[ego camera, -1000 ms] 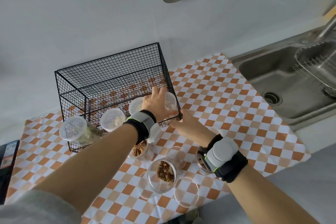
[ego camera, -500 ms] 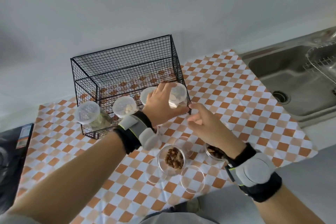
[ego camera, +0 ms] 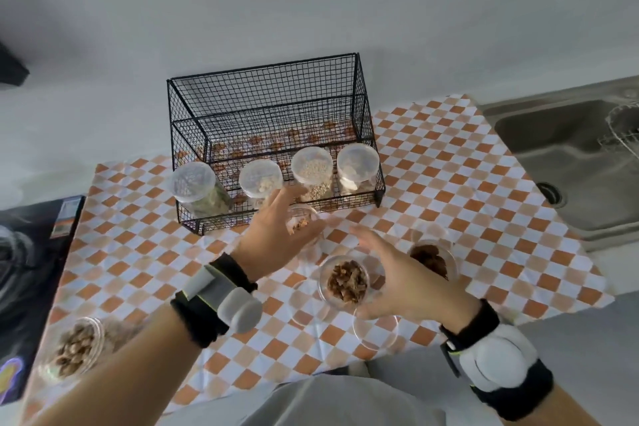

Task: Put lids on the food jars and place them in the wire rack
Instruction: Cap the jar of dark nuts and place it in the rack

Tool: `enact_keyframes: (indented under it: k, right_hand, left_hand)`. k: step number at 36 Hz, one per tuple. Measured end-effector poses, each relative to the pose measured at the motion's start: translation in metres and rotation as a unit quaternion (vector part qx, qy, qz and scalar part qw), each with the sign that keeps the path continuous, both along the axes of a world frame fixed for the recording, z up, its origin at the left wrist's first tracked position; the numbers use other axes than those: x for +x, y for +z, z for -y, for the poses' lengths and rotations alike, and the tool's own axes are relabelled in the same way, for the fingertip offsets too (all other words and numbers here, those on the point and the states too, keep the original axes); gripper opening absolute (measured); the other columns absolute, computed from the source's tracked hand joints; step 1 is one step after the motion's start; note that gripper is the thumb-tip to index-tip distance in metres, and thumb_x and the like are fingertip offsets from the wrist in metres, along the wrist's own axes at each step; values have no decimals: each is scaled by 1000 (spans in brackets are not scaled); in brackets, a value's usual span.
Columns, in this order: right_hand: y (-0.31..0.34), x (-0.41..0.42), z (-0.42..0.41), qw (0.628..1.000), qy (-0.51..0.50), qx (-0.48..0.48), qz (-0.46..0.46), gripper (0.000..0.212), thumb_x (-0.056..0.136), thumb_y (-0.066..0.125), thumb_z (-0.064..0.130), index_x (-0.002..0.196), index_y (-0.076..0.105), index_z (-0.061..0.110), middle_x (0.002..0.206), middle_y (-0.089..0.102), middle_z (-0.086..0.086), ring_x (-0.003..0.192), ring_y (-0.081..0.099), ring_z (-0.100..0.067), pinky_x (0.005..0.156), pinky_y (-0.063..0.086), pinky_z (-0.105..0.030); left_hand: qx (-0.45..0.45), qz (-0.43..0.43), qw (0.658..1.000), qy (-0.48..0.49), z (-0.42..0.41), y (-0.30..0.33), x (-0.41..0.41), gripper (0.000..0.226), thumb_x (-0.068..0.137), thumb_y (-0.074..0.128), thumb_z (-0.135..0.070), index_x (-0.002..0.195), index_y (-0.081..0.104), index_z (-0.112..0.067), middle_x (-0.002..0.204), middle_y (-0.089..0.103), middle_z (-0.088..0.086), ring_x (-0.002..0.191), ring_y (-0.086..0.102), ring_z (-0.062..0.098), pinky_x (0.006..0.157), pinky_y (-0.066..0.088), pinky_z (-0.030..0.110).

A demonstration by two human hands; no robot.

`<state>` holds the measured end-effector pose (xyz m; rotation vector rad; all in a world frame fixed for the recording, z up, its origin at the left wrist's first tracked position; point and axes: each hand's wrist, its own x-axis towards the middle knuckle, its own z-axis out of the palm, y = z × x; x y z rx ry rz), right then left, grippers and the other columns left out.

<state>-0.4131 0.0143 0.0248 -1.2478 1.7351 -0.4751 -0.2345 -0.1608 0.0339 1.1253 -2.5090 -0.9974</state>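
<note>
A black wire rack point(ego camera: 269, 107) stands on the checkered cloth and holds several lidded jars, the rightmost one point(ego camera: 358, 162) at the rack's right end. My left hand point(ego camera: 276, 239) hovers with loose fingers over an open jar of nuts point(ego camera: 302, 221) just in front of the rack. My right hand point(ego camera: 408, 280) is held open beside an open jar of walnuts point(ego camera: 347, 282). Another open jar of dark food point(ego camera: 432, 258) stands right of that hand. A clear lid point(ego camera: 375, 328) lies on the cloth near my right wrist.
An open jar of nuts point(ego camera: 74, 349) stands at the cloth's near left corner. A steel sink point(ego camera: 567, 149) with a wire basket point(ego camera: 626, 128) lies to the right. A dark stovetop point(ego camera: 24, 252) borders the cloth on the left.
My left hand has let go of the rightmost jar in the rack and drawn back over the open jar in front. My right hand has pulled back toward the walnut jar.
</note>
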Motion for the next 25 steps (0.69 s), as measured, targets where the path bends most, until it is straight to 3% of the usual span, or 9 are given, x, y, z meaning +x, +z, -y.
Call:
enact_keyframes:
  k: [5, 9, 13, 18, 22, 25]
  right_hand:
    - [-4, 7, -2, 999, 28, 10, -30, 120, 73, 90, 31, 155, 4, 51, 162, 23, 17, 136, 30, -5, 103, 32, -24]
    - [-10, 11, -3, 999, 21, 0, -27, 123, 71, 91, 31, 154, 4, 54, 165, 23, 15, 147, 29, -10, 108, 32, -27]
    - [-21, 14, -6, 1000, 10, -14, -20, 124, 71, 91, 29, 153, 2, 56, 161, 26, 18, 138, 31, -3, 104, 35, -24]
    - [-32, 18, -7, 999, -3, -35, -18, 127, 70, 93, 32, 155, 1, 53, 146, 23, 33, 134, 31, 2, 104, 35, -20]
    - [-41, 20, -8, 999, -24, -47, -7, 127, 67, 94, 35, 154, 3, 56, 161, 26, 26, 144, 31, 0, 108, 37, -22]
    - [-48, 22, -9, 998, -37, -54, -1, 124, 66, 94, 34, 150, 6, 61, 161, 28, 27, 142, 32, 5, 98, 35, -8]
  left_hand:
    - [13, -13, 998, 54, -7, -11, 24, 70, 87, 66, -56, 144, 48, -20, 133, 50, -14, 120, 49, 3, 99, 40, 25]
    - [17, -9, 996, 89, -12, -30, 46, 58, 92, 72, -39, 140, 50, -15, 127, 51, -12, 116, 50, 7, 98, 44, 27]
    - [57, 14, 993, 105, -20, -49, 63, 59, 92, 72, -39, 140, 47, -16, 133, 54, -5, 119, 52, 10, 97, 46, 26]
    - [92, 87, 989, 72, -31, -72, 72, 65, 92, 70, -46, 145, 43, -20, 142, 52, -1, 123, 52, 11, 100, 44, 24]
    - [137, 154, 978, 33, -35, -91, 74, 74, 88, 74, -50, 148, 39, -27, 150, 45, -2, 125, 53, 18, 106, 49, 37]
    - [125, 187, 974, -9, -38, -104, 73, 82, 84, 76, -55, 151, 35, -31, 155, 40, -3, 133, 45, 19, 111, 42, 36]
